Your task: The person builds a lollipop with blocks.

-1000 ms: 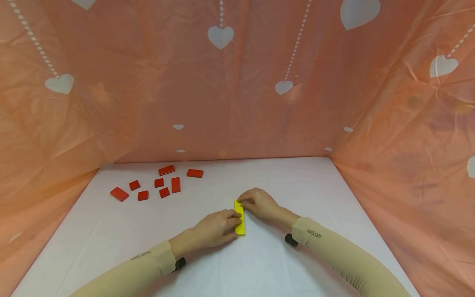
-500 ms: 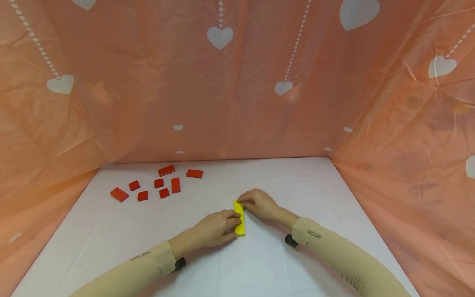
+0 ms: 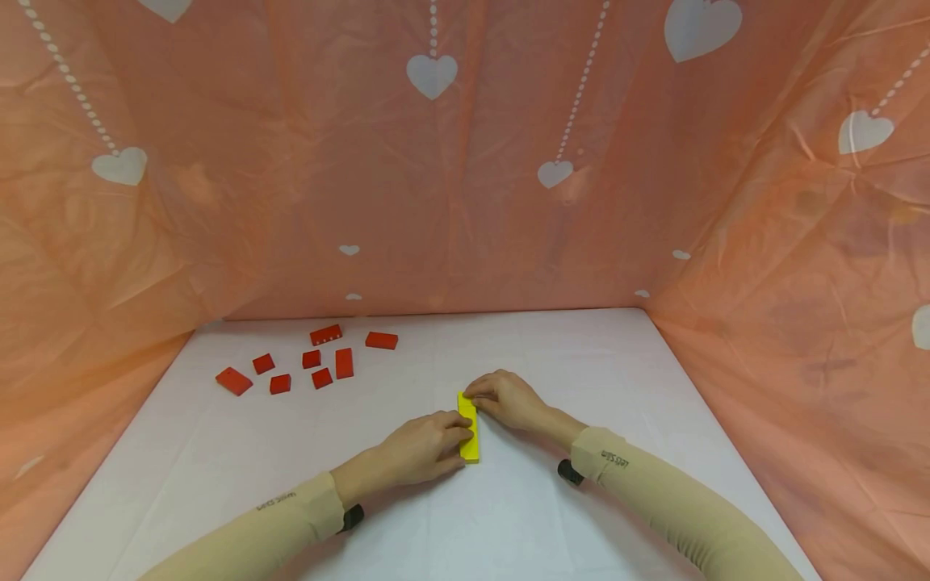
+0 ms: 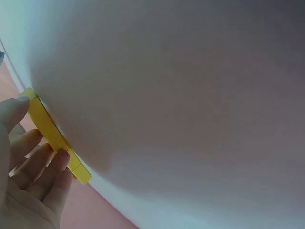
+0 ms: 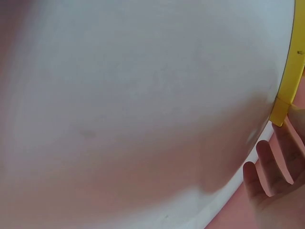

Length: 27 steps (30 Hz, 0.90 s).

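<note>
On the white table, a long yellow block lies flat, pointing away from me. A small yellow block sits end to end against its far end, with a thin seam between them showing in both wrist views. My left hand holds the long block, thumb at its near end and fingertips along its side. My right hand pinches the small block between thumb and forefinger. Its other fingers are spread apart in the right wrist view. Fingers partly cover both blocks in the head view.
Several red blocks lie scattered at the back left of the table, among them oblong ones and small cubes. One red oblong carries a row of white dots. An orange curtain with white hearts encloses the back and sides.
Both hands stay in place on the yellow blocks. The head view has shifted very slightly; nothing else visibly moves.
</note>
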### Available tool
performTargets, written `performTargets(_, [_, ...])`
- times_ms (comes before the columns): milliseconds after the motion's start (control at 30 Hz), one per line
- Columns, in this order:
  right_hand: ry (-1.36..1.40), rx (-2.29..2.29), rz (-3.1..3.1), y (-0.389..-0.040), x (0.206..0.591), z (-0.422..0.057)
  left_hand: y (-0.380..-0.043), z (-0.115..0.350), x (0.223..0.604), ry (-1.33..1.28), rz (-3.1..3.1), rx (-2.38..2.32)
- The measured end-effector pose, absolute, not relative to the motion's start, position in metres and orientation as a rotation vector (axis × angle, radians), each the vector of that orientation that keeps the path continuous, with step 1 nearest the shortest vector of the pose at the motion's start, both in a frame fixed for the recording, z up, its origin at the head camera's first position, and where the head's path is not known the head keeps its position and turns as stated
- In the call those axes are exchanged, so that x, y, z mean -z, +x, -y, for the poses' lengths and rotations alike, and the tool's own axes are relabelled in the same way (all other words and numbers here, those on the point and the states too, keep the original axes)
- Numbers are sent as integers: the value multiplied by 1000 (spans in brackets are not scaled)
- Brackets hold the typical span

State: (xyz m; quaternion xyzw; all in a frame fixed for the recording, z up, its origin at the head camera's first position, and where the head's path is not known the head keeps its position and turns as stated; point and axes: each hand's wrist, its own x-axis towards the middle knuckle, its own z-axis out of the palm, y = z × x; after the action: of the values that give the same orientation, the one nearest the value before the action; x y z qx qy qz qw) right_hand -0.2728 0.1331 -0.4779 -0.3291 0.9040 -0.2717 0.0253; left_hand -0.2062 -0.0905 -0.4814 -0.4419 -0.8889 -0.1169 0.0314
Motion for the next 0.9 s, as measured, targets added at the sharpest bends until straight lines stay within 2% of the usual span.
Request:
performTargets(433, [-1012, 847, -2817, -270, 476, -134, -204, 94, 478, -1305, 2755, 316])
performTargets(900, [-891, 986, -2842, -247, 464, -142, -225, 139, 455, -843, 2801, 583])
